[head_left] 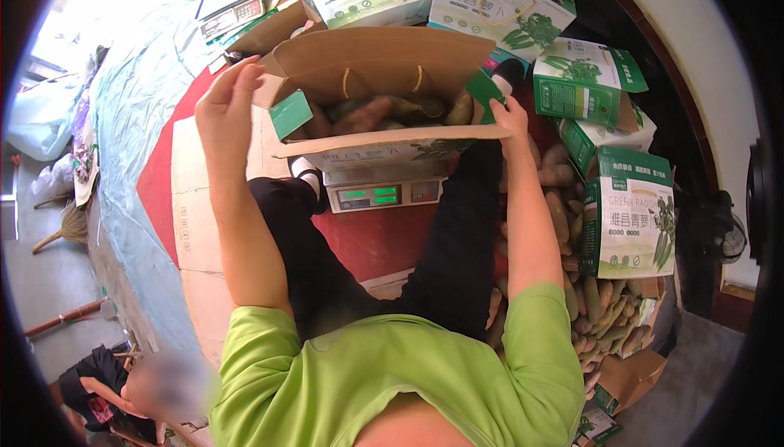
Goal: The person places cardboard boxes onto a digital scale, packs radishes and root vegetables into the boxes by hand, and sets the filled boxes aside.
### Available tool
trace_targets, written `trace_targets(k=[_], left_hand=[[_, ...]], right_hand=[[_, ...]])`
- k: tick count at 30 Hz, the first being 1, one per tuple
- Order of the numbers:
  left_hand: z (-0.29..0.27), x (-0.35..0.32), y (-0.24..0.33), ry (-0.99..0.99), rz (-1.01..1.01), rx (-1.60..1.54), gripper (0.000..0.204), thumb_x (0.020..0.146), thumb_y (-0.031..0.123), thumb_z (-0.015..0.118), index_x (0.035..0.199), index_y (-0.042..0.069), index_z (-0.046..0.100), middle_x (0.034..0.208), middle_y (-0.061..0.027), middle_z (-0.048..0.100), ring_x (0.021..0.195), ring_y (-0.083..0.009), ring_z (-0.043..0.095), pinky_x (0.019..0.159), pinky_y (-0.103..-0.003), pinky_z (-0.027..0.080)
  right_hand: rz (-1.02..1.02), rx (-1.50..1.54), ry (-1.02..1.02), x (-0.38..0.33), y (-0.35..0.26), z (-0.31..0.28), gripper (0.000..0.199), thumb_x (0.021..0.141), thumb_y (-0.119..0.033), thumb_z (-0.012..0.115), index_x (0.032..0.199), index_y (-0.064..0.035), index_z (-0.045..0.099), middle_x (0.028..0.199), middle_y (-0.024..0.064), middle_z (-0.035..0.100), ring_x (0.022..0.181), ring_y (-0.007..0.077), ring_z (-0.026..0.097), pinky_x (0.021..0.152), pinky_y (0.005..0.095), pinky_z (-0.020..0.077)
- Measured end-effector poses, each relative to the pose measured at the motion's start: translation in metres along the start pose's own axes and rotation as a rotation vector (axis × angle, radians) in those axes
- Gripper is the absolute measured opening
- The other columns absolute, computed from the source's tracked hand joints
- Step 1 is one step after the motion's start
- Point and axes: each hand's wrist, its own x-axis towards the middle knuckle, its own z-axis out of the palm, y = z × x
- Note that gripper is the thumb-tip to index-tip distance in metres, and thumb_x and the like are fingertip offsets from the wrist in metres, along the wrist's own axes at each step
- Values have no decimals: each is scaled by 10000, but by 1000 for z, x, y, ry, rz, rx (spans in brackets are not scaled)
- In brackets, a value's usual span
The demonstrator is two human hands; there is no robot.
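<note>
The open carton [380,75], just left of your right grip, sits on the scale [376,196] below it; an uneven push could tip the load or upset the reading. Your left hand [232,96], raised beside the carton's far end from that grip, looks empty, its fingers loosely bent; I cannot tell whether they touch cardboard. Your right hand [513,123] pinches the green end flap [482,92]; a hard tug might tear it. The radishes [359,116] inside, left of that grip, could bruise under forced flaps.
</note>
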Motion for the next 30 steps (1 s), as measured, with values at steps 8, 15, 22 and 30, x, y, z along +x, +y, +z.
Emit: trace_targets(k=[8,15,22,30], left_hand=[[-41,26,-76,-157,-377,799,601,836,498,618,1131,-24,638,1069,-238,657,1042,-333,632,882,-379,485],[-9,28,-113,-505,-829,223,706,838,558,613,1280,25,475,1209,-144,552,1080,-309,564,698,-567,522],[5,33,-133,-475,-936,48,669,856,439,648,1343,89,352,1302,-163,455,1144,-354,516,807,-638,487],[-2,28,-124,-602,-765,200,660,853,469,637,1357,120,391,1265,-114,522,1125,-293,534,806,-509,509]], right_hand=[[-53,-1,-56,1,-5,-10,342,832,-184,600,1129,-23,647,808,82,648,701,144,580,667,304,465],[-164,-83,-38,12,35,-10,338,820,-224,608,1091,-25,635,829,175,661,779,251,646,729,361,484],[-108,19,-57,6,37,-18,340,806,-204,632,1094,-24,642,828,144,663,749,211,634,710,346,484],[-9,10,-187,-25,-8,-30,331,841,-148,658,1148,-28,630,926,26,643,774,98,588,676,264,470]])
